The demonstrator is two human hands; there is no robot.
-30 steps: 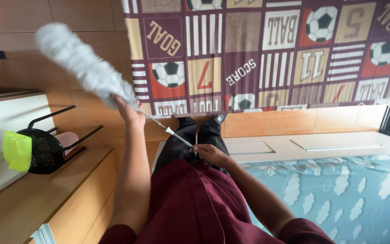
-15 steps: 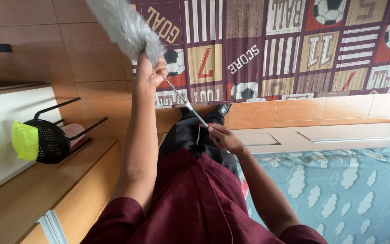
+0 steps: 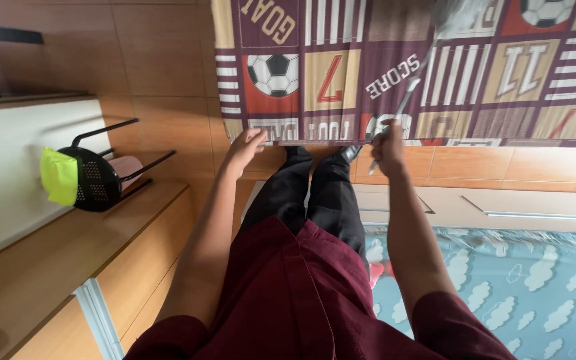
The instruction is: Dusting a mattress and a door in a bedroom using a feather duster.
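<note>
My right hand (image 3: 387, 145) grips the thin metal handle of a feather duster (image 3: 405, 100). Its grey fluffy head (image 3: 461, 12) lies against a maroon curtain (image 3: 341, 73) patterned with footballs and numbers, at the top edge of the view. My left hand (image 3: 245, 148) holds nothing; its fingers touch the curtain's edge near the left corner. Between my arms I see my dark red shirt and black trousers (image 3: 315, 193).
A black mesh basket (image 3: 95, 179) with a yellow-green cloth (image 3: 59, 175) sits on a black rack at left, above a wooden cabinet (image 3: 68, 267). A light blue sheet with clouds (image 3: 501, 287) lies at right, past a pale wooden panel (image 3: 501, 203).
My left hand has let go of the duster and moved to the curtain's edge. My right hand now holds the duster alone, and its head has swung from the left to the upper right.
</note>
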